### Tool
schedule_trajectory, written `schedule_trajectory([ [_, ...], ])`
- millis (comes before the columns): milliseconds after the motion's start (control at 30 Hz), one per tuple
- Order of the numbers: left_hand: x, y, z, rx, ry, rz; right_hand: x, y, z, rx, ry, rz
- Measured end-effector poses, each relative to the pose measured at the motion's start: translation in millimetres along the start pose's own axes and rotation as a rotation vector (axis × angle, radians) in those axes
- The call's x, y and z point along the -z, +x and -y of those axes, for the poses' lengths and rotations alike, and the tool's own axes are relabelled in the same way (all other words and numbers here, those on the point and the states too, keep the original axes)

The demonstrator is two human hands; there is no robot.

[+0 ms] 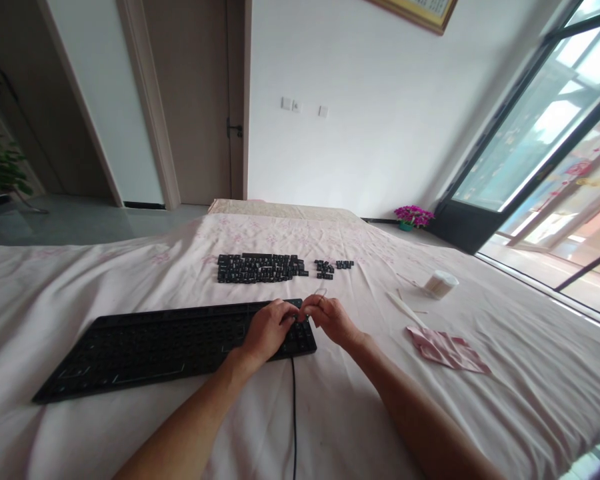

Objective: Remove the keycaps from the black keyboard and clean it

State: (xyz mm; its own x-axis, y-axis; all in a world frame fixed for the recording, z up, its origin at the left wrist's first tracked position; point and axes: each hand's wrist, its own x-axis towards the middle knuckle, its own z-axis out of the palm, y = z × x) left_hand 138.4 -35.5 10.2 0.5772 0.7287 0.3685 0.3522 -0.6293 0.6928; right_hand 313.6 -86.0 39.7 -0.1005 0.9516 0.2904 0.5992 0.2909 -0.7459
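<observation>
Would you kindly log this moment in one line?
left hand: at right end of keyboard | right hand: there too, with thin wire loop | loose keycaps: beyond keyboard | pink cloth, white tub: to the right

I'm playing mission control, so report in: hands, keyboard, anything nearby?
Left hand and right hand close together, over right end of keyboard. Loose keycaps beyond it. Cable off near side.

Lettering, head view: no txt legible. Framed panel (434, 9) on wall (380, 133): rows of dark chars., cropped at top edge, too sm. to read. Loose keycaps (260, 268) & kbd. (165, 347): any legends too blurred.
</observation>
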Motion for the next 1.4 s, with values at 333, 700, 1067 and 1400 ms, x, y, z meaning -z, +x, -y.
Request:
schedule_trajectory([
  [333, -2.8, 0, 6, 0.006, 0.047, -0.002, -13, 2, 9, 0.126, -0.123, 0.066],
  [700, -2.1, -2, 4, -0.012, 0.029, -0.011, -9, -1, 2, 0.026, -0.001, -0.067],
  [1067, -1.3, -2, 3, -0.002, 0.024, 0.001, -13, -4, -3, 0.008, 0.027, -0.12],
  [1400, -1.2, -2, 4, 0.008, 0.041, 0.002, -18, -6, -1, 0.052, -0.018, -0.119],
])
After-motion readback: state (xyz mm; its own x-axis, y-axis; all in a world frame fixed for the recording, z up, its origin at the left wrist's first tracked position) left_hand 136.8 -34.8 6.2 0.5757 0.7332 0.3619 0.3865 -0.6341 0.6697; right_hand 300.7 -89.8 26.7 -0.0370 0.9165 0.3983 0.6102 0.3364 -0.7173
